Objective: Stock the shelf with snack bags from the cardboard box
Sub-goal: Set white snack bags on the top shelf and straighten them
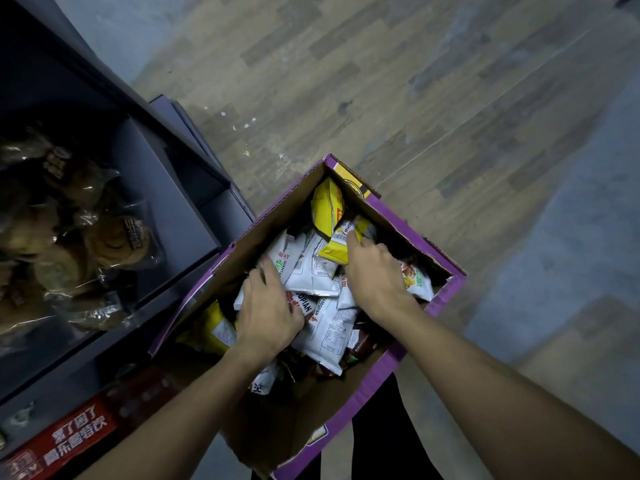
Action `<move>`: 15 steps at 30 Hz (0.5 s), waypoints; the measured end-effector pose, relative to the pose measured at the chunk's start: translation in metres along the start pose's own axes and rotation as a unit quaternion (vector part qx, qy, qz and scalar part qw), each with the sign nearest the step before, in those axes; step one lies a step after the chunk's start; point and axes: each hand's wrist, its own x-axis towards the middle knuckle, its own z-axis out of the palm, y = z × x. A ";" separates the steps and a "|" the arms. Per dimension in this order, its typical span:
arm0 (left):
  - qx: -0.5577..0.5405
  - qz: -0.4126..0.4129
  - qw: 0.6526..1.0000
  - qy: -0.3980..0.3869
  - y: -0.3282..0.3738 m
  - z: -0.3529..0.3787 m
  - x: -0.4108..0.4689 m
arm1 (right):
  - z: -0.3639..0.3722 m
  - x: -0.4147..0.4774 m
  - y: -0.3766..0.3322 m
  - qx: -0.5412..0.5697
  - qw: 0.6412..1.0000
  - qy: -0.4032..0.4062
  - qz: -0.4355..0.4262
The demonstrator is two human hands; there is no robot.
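Now 2 hands are inside the cardboard box [391, 221]. The left hand [268, 310] grasps a white snack bag [311, 268] at its middle, and the right hand [375, 277] grasps a yellow snack bag [337, 249] nearer its far corner. The shelf [180, 168] stands just left of it.

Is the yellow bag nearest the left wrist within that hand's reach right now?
Likely yes: the yellow bag lies exposed right beside the left hand, nothing between them in the open box.
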 end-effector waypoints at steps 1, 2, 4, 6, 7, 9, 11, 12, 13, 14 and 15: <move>0.009 -0.004 1.000 -0.003 0.001 -0.001 0.001 | -0.006 -0.009 0.001 0.005 1.000 0.020 -0.009; 0.018 -0.009 1.000 -0.009 0.002 -0.001 0.002 | -0.013 -0.018 0.003 0.012 0.999 0.039 -0.021; 0.036 -0.025 0.999 -0.022 0.004 -0.003 0.003 | -0.029 -0.035 0.009 0.045 0.995 0.074 -0.052; 0.030 -0.047 0.998 -0.027 0.003 -0.004 0.005 | -0.045 -0.048 0.016 0.111 0.988 0.081 -0.071; 0.009 -0.056 0.998 -0.029 0.002 -0.004 0.005 | -0.052 -0.052 0.020 0.154 0.983 0.072 -0.073; -0.047 -0.065 0.996 -0.040 -0.002 -0.003 0.006 | -0.062 -0.050 0.028 0.234 0.969 0.041 -0.068; -0.058 -0.058 0.996 -0.040 -0.006 -0.002 0.007 | -0.068 -0.042 0.033 0.261 0.962 0.021 -0.073; -0.052 -0.056 0.997 -0.032 -0.008 -0.002 0.008 | -0.072 -0.037 0.035 0.261 0.962 0.016 -0.079; -0.046 -0.058 0.997 -0.025 -0.010 -0.003 0.009 | -0.076 -0.032 0.035 0.260 0.962 0.014 -0.086; -0.039 -0.066 0.997 -0.021 -0.012 -0.004 0.010 | -0.081 -0.027 0.034 0.263 0.961 0.011 -0.090; -0.031 -0.075 0.996 -0.023 -0.013 -0.004 0.012 | -0.086 -0.024 0.033 0.270 0.958 0.005 -0.095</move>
